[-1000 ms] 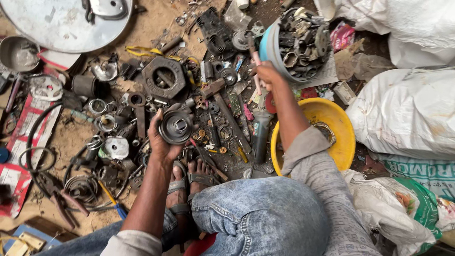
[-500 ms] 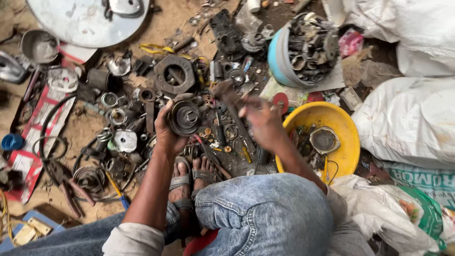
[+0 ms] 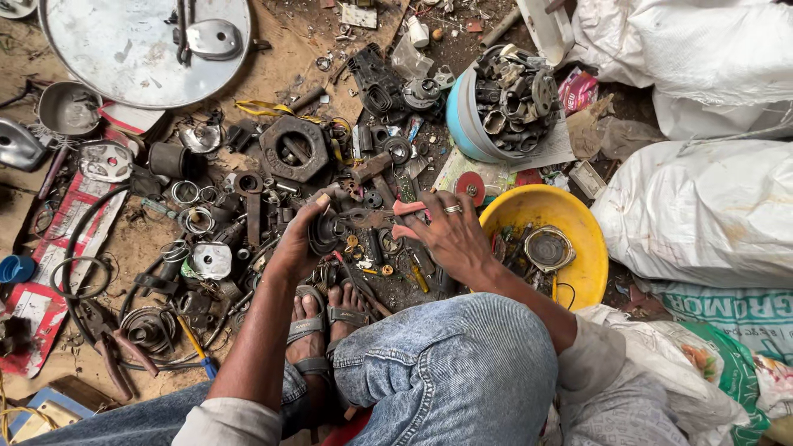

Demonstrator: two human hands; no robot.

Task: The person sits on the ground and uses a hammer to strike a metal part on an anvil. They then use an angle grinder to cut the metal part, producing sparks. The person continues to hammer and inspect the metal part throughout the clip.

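Observation:
My left hand (image 3: 296, 241) grips a dark round metal part (image 3: 325, 231), held on edge just above the scrap on the ground. My right hand (image 3: 450, 235), a ring on one finger, holds a metal tool with a reddish grip (image 3: 408, 208). The tool's dark head (image 3: 363, 217) reaches left and meets the round part. Both hands work right in front of my sandalled feet (image 3: 326, 318). The fingers hide the part's far side.
Scrap metal parts cover the dirt, including a large hexagonal nut (image 3: 293, 149). A blue bowl (image 3: 462, 124) of parts stands behind, a yellow bowl (image 3: 582, 219) holds a round metal piece, a big round metal lid (image 3: 116, 58) lies far left, white sacks (image 3: 702, 211) right, pliers (image 3: 116, 347) near left.
My right hand came back from near the blue bowl and brought the tool to the round part. My left hand turned that part from flat onto its edge.

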